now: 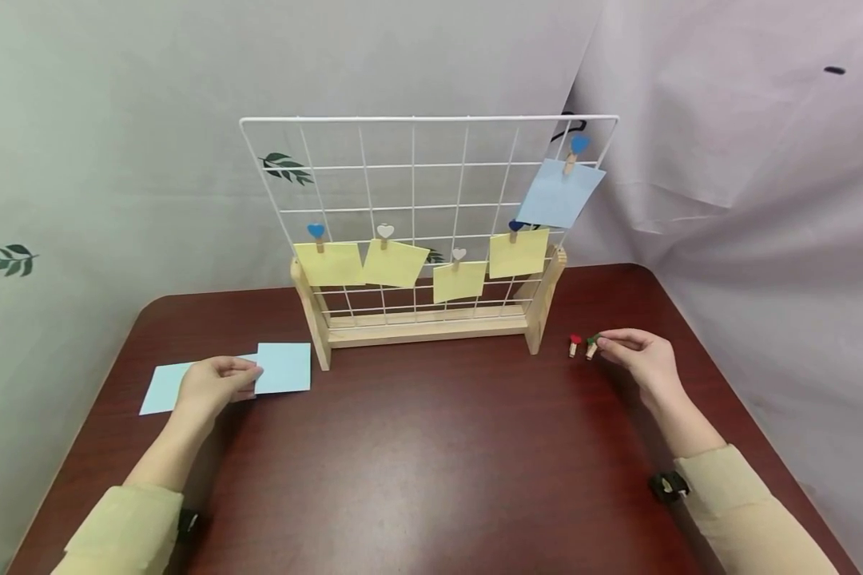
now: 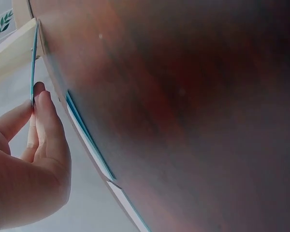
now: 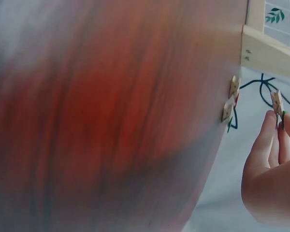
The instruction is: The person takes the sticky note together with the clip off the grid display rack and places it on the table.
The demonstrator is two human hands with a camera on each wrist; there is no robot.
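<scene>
My left hand (image 1: 216,387) pinches a light blue paper note (image 1: 285,367) between thumb and fingers. In the left wrist view that note shows edge-on, raised off the table. Under and beside this hand lie more blue notes (image 1: 161,388), partly covered by it. At the right, my right hand (image 1: 643,359) pinches a small wooden clothespin (image 3: 277,102) with green on it, lifted up in the right wrist view. Two other clothespins lie on the table, one with a red top (image 1: 574,342) and one with green (image 3: 227,112).
A white wire grid (image 1: 413,188) on a wooden stand (image 1: 431,329) stands at the back of the dark red table (image 1: 431,447). Several yellow notes (image 1: 331,264) and one blue note (image 1: 561,193) hang on it by heart-topped clothespins. Pale cloth (image 1: 762,239) surrounds the table.
</scene>
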